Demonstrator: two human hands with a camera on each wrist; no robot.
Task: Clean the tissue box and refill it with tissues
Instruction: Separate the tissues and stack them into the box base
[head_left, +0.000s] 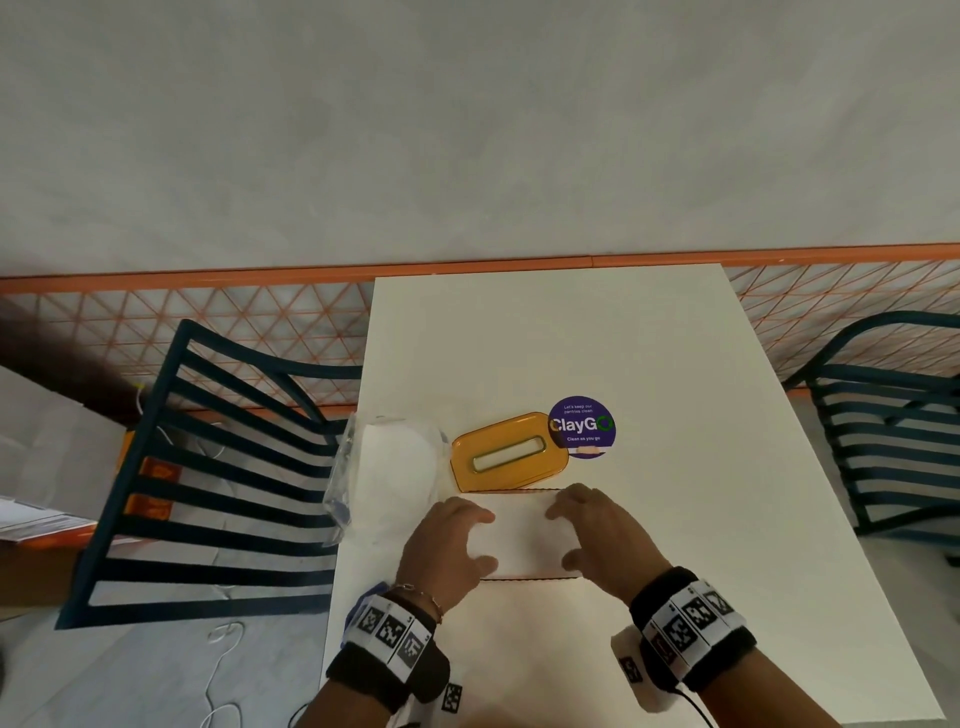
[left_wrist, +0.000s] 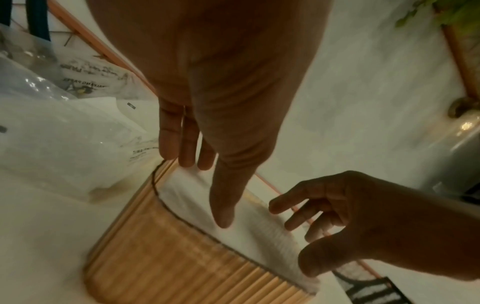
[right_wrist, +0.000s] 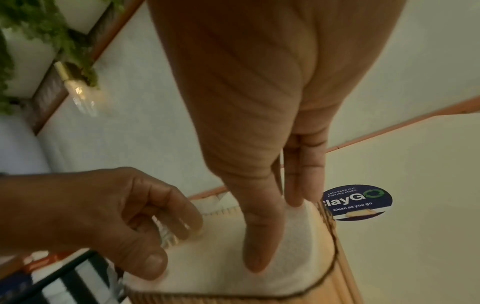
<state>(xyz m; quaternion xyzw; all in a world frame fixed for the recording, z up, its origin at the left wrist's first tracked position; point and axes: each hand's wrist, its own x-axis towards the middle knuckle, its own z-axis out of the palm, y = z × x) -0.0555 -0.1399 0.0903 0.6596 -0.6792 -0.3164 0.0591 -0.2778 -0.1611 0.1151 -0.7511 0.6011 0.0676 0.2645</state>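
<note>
The tissue box (left_wrist: 182, 263), with ribbed wooden sides, stands open on the white table (head_left: 701, 519) near me. A stack of white tissues (head_left: 524, 535) fills it to the rim. My left hand (head_left: 485, 540) rests on the left end of the stack, fingers and thumb spread over it. My right hand (head_left: 563, 538) presses the right end; in the right wrist view its straight fingers (right_wrist: 296, 185) and thumb dent the tissues (right_wrist: 213, 273). The orange lid (head_left: 506, 452) with its slot lies flat just behind the box.
A clear plastic pack of tissues (head_left: 395, 467) lies at the table's left edge, beside the lid. A round purple sticker (head_left: 582, 428) is on the tabletop behind the lid. Dark slatted chairs stand left (head_left: 208, 467) and right (head_left: 893, 415) of the table.
</note>
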